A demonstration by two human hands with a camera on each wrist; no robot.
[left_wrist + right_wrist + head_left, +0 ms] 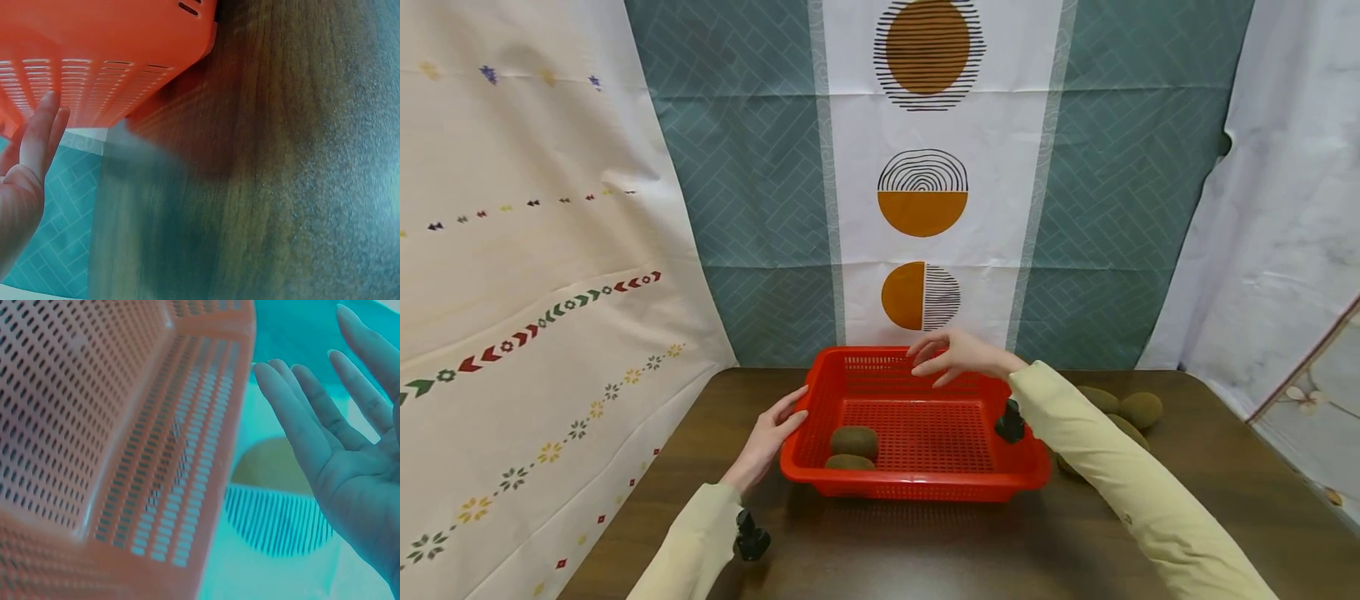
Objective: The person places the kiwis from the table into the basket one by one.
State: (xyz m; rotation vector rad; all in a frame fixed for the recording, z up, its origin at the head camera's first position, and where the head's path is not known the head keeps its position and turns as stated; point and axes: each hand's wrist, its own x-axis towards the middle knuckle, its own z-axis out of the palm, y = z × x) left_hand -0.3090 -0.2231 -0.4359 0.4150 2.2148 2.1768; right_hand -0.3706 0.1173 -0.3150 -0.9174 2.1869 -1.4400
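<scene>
A red plastic basket [917, 480] with slotted walls stands on the table. Inside it, toward the left, lie two brown, fuzzy kiwis [854, 441]. My left hand [767, 437] is at the basket's left side, its fingers extended against the outer wall near the rim; the left wrist view also shows that hand [31, 165] by the slots. Over the back part of the basket hovers my right hand [962, 355], its fingers loosely bent. Nothing is in its palm [356, 469] in the right wrist view.
Several more kiwis [1141, 410] lie on the brown wooden table [1217, 467] right of the basket, partly hidden behind my right sleeve [1120, 467]. A patterned curtain [760, 208] hangs behind the table, with pale cloths [535, 275] at the sides.
</scene>
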